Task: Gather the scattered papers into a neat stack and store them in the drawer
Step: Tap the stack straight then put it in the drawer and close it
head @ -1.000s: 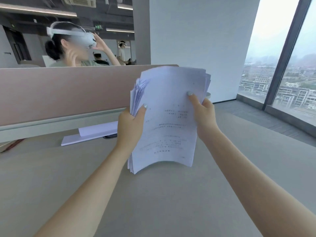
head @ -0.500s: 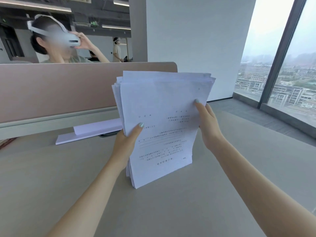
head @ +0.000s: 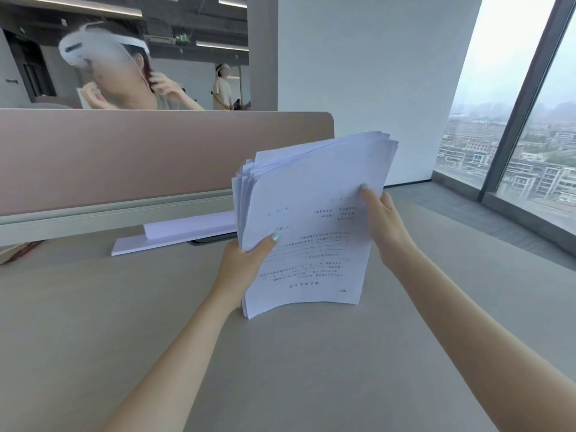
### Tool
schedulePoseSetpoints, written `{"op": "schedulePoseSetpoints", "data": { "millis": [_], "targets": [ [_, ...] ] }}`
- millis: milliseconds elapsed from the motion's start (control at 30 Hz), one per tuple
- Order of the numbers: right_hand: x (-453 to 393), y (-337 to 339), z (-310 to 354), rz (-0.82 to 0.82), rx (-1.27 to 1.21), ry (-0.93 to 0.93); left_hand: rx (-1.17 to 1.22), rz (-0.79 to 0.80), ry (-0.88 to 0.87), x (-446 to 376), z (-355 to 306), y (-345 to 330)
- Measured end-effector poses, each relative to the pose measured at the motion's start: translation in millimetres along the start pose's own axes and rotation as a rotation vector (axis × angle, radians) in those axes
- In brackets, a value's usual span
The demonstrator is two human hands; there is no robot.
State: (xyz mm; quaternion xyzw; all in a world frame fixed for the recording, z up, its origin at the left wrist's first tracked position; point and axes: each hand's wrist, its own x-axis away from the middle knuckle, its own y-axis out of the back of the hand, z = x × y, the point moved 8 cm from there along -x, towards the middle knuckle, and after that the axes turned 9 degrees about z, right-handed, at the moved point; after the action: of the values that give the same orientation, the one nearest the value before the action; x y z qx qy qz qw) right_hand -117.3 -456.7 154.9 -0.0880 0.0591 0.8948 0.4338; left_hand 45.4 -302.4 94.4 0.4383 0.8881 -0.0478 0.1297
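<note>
Centrally, papers (head: 311, 232) stood on desk (head: 124, 322), bottom edge touching; pinched at sides by left hand (head: 241, 260) and right hand (head: 385, 224) fingers.

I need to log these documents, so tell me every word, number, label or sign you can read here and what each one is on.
Nothing here can be quoted as it reads.
Top sheet of the paper stack, gripped by the left hand and the right hand: several lines of print, too small and blurred to read.
Green ceiling sign in the background: lit, but too small to read.
White boxes on the desk: no visible text.
</note>
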Motion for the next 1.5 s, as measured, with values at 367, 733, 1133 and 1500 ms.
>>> {"op": "schedulePoseSetpoints", "data": {
  "millis": [367, 733, 1133, 1500],
  "targets": [
    [16.7, -50.0, 125.5, 0.011, 1.233, 0.630, 0.122, 0.088, 0.102, -14.1, 2.0, 2.1],
    [43.5, -148.2, 123.2, 0.280, 1.214, 0.736, 0.102, 0.136, 0.052, -12.0, -10.6, -4.2],
    [4.6, -10.8, 115.4, -0.129, 1.199, 0.588, -0.027, 0.106, 0.016, -6.3, -15.6, 4.2],
    [-21.5, -8.9, -15.5, 0.367, -0.166, -0.056, -0.021, 0.108, -0.041, -3.2, -16.1, -1.2]
  ]
}}
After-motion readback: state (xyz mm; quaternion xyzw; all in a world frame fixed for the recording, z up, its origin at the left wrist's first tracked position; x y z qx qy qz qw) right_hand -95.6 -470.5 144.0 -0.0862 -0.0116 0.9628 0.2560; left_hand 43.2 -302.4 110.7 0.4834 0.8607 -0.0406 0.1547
